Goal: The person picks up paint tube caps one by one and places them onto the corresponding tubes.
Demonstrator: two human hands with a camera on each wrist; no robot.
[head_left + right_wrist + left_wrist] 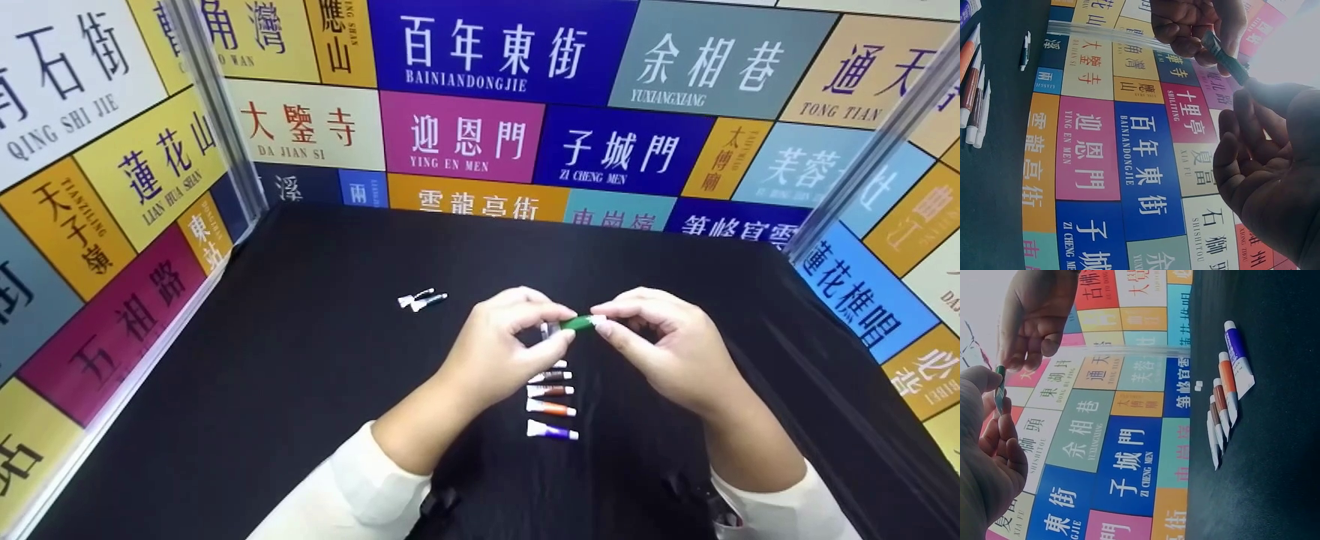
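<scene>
A small green paint tube (pixel 579 323) is held up between both hands, above the black table. My left hand (pixel 514 334) pinches its body between thumb and fingers. The thumb and index finger of my right hand (pixel 664 341) pinch the white cap end. In the right wrist view, the tube (pixel 1224 59) slants between the two hands, its flat end by the left fingers. Below lies a row of paint tubes: purple (pixel 556 432), orange (pixel 555 409), reddish brown (pixel 553 391), dark brown (pixel 553 375) and a white one, partly hidden by the left hand.
Two slim tubes, one with a dark green body (pixel 429 302), lie together left of the hands. Small white pieces (pixel 1198 386) sit on the black cloth (pixel 300 360) beyond the row. Panels with coloured street-name signs (pixel 465 135) enclose the table at the back and both sides.
</scene>
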